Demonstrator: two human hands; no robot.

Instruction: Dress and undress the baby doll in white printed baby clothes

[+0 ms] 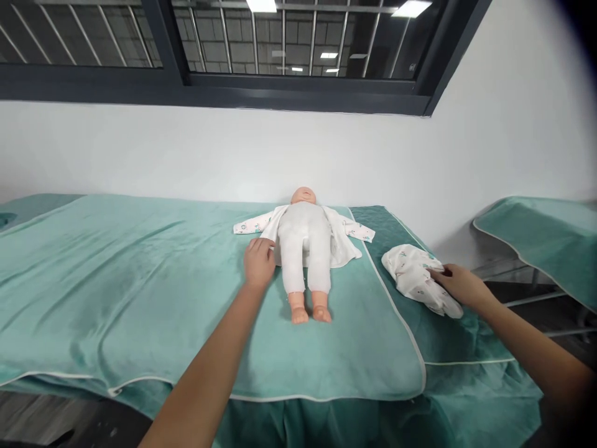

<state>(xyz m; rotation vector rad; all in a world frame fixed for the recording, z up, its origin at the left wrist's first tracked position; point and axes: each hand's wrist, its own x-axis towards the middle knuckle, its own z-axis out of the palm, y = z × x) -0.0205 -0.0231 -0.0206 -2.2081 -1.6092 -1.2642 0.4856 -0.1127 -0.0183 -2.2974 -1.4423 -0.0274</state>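
A baby doll lies on its back on the green sheet, its head toward the wall and bare feet toward me. Its torso and legs are white. A white patterned baby shirt is spread open beneath it, with its sleeves out to both sides. My left hand is closed at the shirt's left front flap, beside the doll's leg; the fingertips are partly hidden. Off to the right, my right hand pinches the edge of a crumpled white patterned baby garment, which rests on the darker green cover.
The green sheet has white piping and covers the bed, over a darker green cover. A white wall and dark window frame stand behind. Another green-covered surface with metal bars below is at right.
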